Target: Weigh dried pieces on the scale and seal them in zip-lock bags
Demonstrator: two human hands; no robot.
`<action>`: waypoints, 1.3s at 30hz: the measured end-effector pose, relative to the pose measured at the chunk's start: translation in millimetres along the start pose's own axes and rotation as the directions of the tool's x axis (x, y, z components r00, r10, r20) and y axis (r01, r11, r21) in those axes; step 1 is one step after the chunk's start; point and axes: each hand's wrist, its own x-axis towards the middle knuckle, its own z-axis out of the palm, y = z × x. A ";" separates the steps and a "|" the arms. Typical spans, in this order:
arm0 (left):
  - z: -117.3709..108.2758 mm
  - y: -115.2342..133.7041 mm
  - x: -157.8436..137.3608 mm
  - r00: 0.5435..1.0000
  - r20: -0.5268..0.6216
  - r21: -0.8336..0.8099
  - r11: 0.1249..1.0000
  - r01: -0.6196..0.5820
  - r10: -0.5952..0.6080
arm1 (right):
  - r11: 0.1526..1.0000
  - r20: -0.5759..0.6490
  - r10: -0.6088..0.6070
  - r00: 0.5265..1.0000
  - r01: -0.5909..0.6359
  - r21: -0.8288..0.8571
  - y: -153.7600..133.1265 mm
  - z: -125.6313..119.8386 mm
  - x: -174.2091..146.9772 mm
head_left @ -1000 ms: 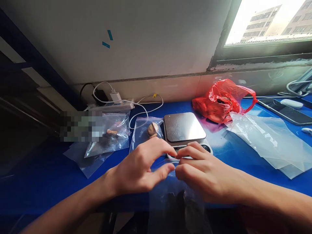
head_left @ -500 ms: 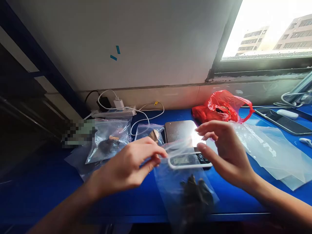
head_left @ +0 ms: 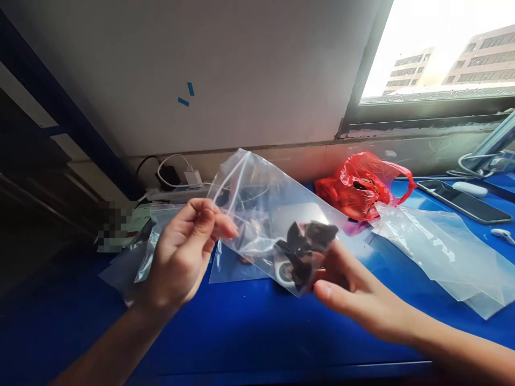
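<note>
My left hand (head_left: pixel 187 252) pinches a clear zip-lock bag (head_left: pixel 265 185) by its zip edge between thumb and fingers. The raised bag slants across the view, with several dark, curled, dried-looking pieces (head_left: pixel 303 244) gathered at its lower right end. Beside that end is my right hand (head_left: pixel 350 281), its fingers partly behind the plastic and its thumb held apart in front of the lower edge. Through the film a kitchen scale (head_left: pixel 285 271) shows faintly, mostly covered. Another clear bag (head_left: pixel 225 268) lies flat on the blue table (head_left: pixel 225 332) beneath.
A red plastic bag (head_left: pixel 354 187) sits at the back by the wall. On the right lie several flat clear bags (head_left: pixel 446 252), a phone (head_left: pixel 462 201) and a white earbud (head_left: pixel 502 234). A white charger (head_left: pixel 193 176) with cables stands at the back left. More bags (head_left: pixel 145 262) lie left.
The bag with the dark pieces has swung up from hanging low in front to slanting over the scale. My right hand has moved lower, to the bag's filled end.
</note>
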 end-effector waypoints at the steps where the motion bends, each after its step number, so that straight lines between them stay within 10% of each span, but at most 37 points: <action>1: 0.9 -1.6 -3.6 1.000 0.029 0.031 1.000 0.002 -0.003 | 0.993 -0.012 0.017 1.000 -0.016 0.114 0.1 -0.9 1.7; 5: -2.7 -5.7 -8.4 0.994 0.110 0.183 0.983 -0.018 -0.002 | 0.917 -0.079 0.120 0.990 -0.080 0.391 -2.0 -7.6 10.7; 10: -1.3 -5.6 -10.2 0.978 0.210 0.367 0.927 -0.074 -0.005 | 0.960 -0.382 0.071 0.921 0.041 0.278 -8.0 -38.2 11.5; 17: -0.8 -18.1 -15.3 0.911 0.406 0.652 0.723 -0.229 -0.077 | 0.938 -0.851 -0.074 0.520 -0.252 -0.236 -1.9 -176.8 -22.6; 20: -0.8 -23.9 -11.6 0.885 0.460 0.651 0.707 -0.277 -0.078 | 0.719 -0.832 -0.173 0.528 -0.510 -0.473 -6.3 -219.2 -34.1; 25: -0.5 -26.7 -5.9 0.839 0.539 0.654 0.661 -0.367 -0.067 | 0.271 -0.623 -0.225 0.749 -0.566 -0.779 -20.5 -240.8 2.1; 28: -1.8 -29.0 -4.8 0.825 0.562 0.652 0.645 -0.399 -0.058 | 0.255 -0.578 -0.186 0.795 -0.529 -0.810 -25.2 -247.3 44.1; 39: -10.4 -38.8 4.3 0.718 0.693 0.622 0.556 -0.552 -0.061 | 0.169 -0.636 -0.258 0.727 -0.615 -0.771 -30.0 -244.9 101.2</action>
